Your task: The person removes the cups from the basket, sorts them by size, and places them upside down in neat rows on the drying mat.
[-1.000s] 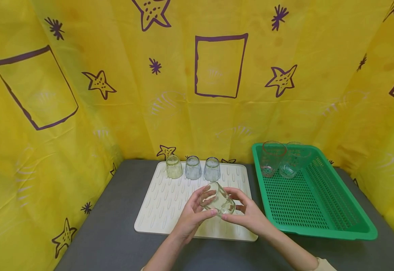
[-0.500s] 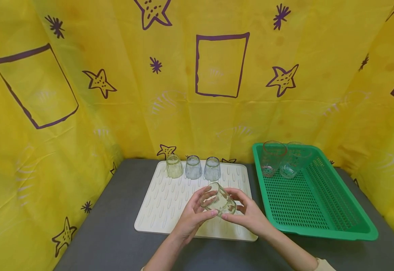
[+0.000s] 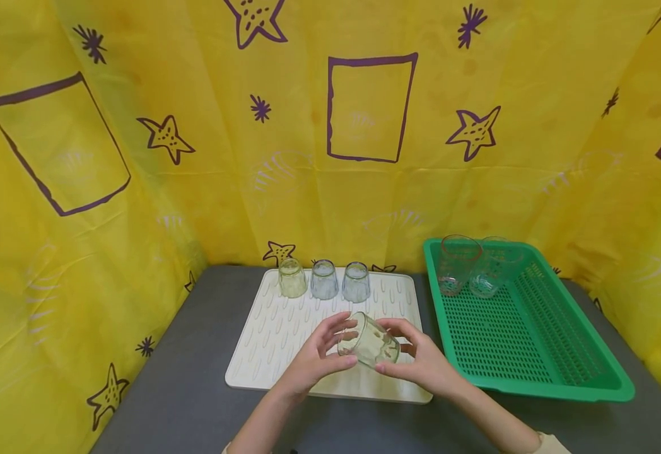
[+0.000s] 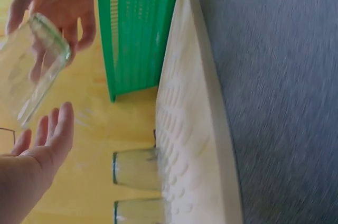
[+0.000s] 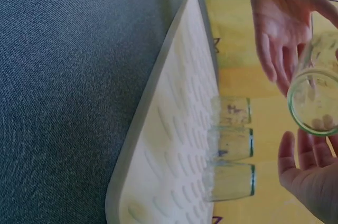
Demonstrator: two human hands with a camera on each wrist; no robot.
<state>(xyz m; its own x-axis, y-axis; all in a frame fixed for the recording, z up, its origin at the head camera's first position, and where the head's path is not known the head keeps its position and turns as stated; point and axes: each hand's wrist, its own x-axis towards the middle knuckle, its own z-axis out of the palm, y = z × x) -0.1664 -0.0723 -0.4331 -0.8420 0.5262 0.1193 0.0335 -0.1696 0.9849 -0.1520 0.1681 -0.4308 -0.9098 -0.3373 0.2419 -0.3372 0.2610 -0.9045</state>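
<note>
Tilted over the mat, a pale yellow-green drinking glass (image 3: 371, 345) is held by my right hand (image 3: 424, 362), whose thumb and fingers grip it near one end. My left hand (image 3: 311, 360) is beside the glass's other end; in the left wrist view a gap shows between its relaxed fingers (image 4: 62, 129) and the glass (image 4: 31, 71). Beneath is a cream ribbed drying mat (image 3: 257, 353). Along its back edge stand three upside-down glasses: one yellowish (image 3: 292, 280), one bluish (image 3: 324, 282) and another bluish one (image 3: 356, 284).
On the right of the grey table (image 3: 166, 391) sits a green perforated basket (image 3: 603, 362). Two taller clear glasses stand in its back left corner, one with a reddish rim (image 3: 456, 271) and a plain one (image 3: 486, 277). A yellow patterned cloth (image 3: 205, 208) encloses the back and sides.
My left hand has loosened from the glass and drawn slightly left. The glass has shifted a little right and turned slightly, with my right hand still gripping it.
</note>
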